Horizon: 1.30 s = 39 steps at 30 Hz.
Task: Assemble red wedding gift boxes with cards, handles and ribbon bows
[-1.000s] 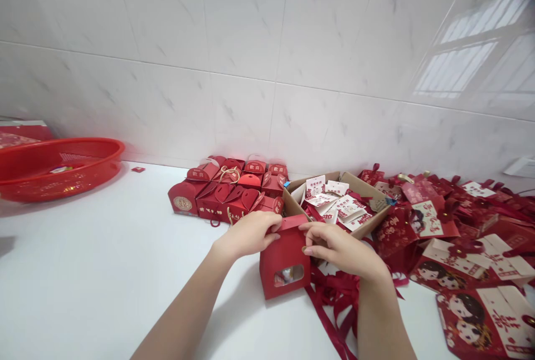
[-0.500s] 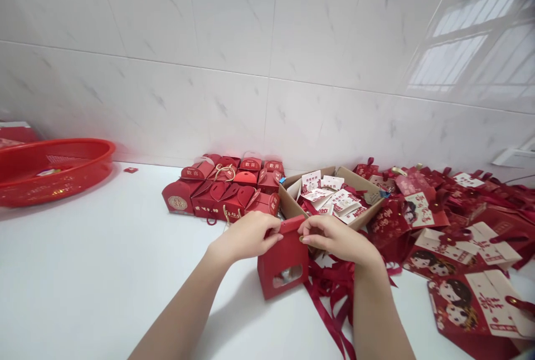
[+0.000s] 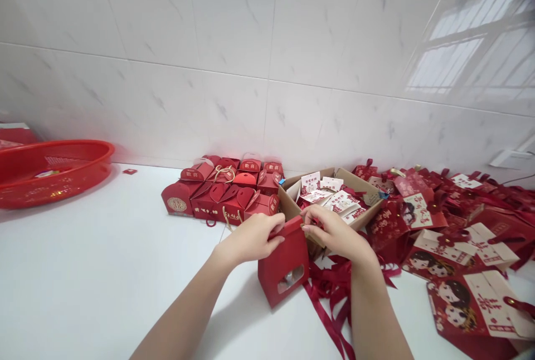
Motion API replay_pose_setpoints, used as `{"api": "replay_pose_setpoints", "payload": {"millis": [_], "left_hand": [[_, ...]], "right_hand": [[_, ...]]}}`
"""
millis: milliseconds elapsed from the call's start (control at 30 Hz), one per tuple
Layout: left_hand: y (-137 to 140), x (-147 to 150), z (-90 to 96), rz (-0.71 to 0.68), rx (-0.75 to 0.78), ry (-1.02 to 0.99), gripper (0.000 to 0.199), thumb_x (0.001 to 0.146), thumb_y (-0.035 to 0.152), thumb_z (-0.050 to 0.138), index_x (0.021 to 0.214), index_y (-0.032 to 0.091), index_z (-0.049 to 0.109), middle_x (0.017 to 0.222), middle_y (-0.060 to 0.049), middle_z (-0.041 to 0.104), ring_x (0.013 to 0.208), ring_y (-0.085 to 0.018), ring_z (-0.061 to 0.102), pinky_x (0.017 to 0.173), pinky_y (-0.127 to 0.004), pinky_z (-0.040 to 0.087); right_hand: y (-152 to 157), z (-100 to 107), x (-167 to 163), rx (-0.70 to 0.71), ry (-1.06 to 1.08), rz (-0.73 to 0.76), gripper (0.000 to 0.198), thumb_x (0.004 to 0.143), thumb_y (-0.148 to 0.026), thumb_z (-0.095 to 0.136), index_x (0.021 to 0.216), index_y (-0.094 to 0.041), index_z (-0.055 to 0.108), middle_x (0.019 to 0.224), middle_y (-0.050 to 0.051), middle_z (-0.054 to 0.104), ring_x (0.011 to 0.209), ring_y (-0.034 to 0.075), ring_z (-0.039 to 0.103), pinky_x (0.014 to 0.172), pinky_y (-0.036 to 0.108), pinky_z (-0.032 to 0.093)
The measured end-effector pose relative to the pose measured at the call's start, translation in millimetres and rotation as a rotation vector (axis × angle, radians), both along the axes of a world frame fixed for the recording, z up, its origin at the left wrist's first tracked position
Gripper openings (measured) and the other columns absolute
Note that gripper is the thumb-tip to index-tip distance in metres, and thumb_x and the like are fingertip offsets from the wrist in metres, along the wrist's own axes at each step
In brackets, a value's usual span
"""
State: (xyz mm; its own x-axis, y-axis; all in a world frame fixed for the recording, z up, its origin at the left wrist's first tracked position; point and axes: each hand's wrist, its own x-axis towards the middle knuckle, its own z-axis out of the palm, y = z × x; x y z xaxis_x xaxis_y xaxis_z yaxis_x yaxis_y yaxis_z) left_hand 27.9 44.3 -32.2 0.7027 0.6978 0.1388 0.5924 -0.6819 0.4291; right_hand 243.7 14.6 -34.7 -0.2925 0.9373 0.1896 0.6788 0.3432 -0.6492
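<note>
A red paper gift box [image 3: 282, 265] with a small clear window stands tilted on the white table, its top folded to a narrow edge. My left hand [image 3: 261, 237] is closed on the left part of that top edge, thumb in front. At the top right corner my right hand [image 3: 330, 232] is pinched, a small gold-coloured piece just showing at its fingertips. Dark red ribbons [image 3: 332, 287] lie loose below my right hand and forearm. Behind the box, an open cardboard box [image 3: 288, 204] holds many white tags [image 3: 343, 204] with red print.
Rows of closed red gift boxes [image 3: 225, 195] stand behind my left hand against the tiled wall [image 3: 209, 109]. Finished-looking red boxes with ribbon loops crowd the right, a printed gift box [image 3: 460, 307] nearest. A red plastic basket [image 3: 83, 173] sits far left on the white table [image 3: 104, 259].
The gift box has turned slightly and its lower front corner has come nearer. Both hands have stayed at its top edge, the right one shifting slightly upward.
</note>
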Motion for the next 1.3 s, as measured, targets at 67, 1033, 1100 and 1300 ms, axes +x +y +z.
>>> {"api": "replay_pose_setpoints", "payload": {"millis": [67, 1033, 1100, 1300], "left_hand": [[-1.9, -1.3, 1.1, -0.003, -0.039, -0.001, 0.011, 0.078, 0.023, 0.051, 0.086, 0.022, 0.043, 0.064, 0.004, 0.050, 0.057, -0.013, 0.045, 0.050, -0.023, 0.026], [-14.1, 13.0, -3.3, -0.090, 0.014, 0.128, 0.033, 0.087, 0.036, 0.045, 0.070, 0.018, 0.066, 0.059, -0.003, 0.062, 0.050, -0.013, 0.046, 0.047, -0.026, 0.022], [-10.4, 13.6, -4.9, -0.076, 0.057, 0.129, 0.032, 0.088, 0.034, 0.045, 0.070, 0.018, 0.065, 0.063, -0.004, 0.064, 0.053, -0.013, 0.049, 0.048, -0.026, 0.023], [0.7, 7.4, -2.9, -0.005, 0.096, 0.094, 0.031, 0.090, 0.032, 0.042, 0.073, 0.019, 0.065, 0.070, -0.003, 0.067, 0.059, -0.014, 0.055, 0.052, -0.024, 0.027]], "right_hand": [[0.1, 0.2, -0.1, -0.010, 0.010, 0.004, 0.008, 0.084, -0.022, 0.048, 0.076, -0.020, 0.048, 0.091, 0.004, 0.058, 0.086, 0.018, 0.053, 0.077, 0.031, 0.042], [-22.7, 12.6, 7.0, -0.246, -0.068, 0.257, 0.010, 0.075, -0.020, 0.063, 0.066, -0.017, 0.060, 0.099, 0.004, 0.063, 0.082, 0.016, 0.058, 0.067, 0.025, 0.043], [-21.8, 10.9, 8.0, -0.250, -0.097, 0.260, 0.009, 0.075, -0.021, 0.064, 0.067, -0.017, 0.062, 0.108, 0.005, 0.060, 0.085, 0.016, 0.058, 0.068, 0.025, 0.043], [-14.3, 4.6, 0.2, -0.199, -0.125, 0.165, 0.012, 0.076, -0.020, 0.061, 0.064, -0.018, 0.060, 0.106, 0.003, 0.060, 0.075, 0.015, 0.058, 0.066, 0.027, 0.041]]}}
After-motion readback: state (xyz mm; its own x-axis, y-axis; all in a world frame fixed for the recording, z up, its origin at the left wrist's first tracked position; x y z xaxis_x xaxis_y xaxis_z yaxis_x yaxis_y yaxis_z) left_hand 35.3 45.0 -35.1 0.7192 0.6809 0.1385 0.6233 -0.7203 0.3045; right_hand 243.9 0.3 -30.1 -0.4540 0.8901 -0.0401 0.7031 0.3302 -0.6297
